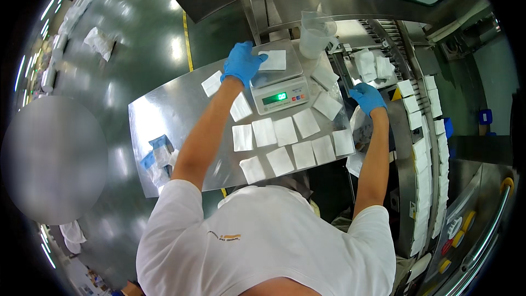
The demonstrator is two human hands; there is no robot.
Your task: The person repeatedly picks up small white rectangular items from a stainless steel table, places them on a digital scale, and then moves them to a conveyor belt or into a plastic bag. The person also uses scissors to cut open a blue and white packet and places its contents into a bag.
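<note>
The white pad (273, 60) on the scale (266, 102), at the left hand (242, 66), looks light, soft, best edge-pinched; the right hand (369, 98) is right of the scale, both grips unclear.

Illumination is bright over the table (170, 101) and dim toward the right edge of the frame. Tube lamps (47, 9) appear as white streaks along the left rim. Glare washes out the table's left end; the floor (125, 5) shows scattered specular spots. The pads (264, 131) at center are pale, with little surface detail. A green display (274, 98) emits its own light. A blurred gray disc (55, 159) obscures the left side. Fisheye distortion curves the rail (487, 244), lower right; black vignetting fills the corners.
</note>
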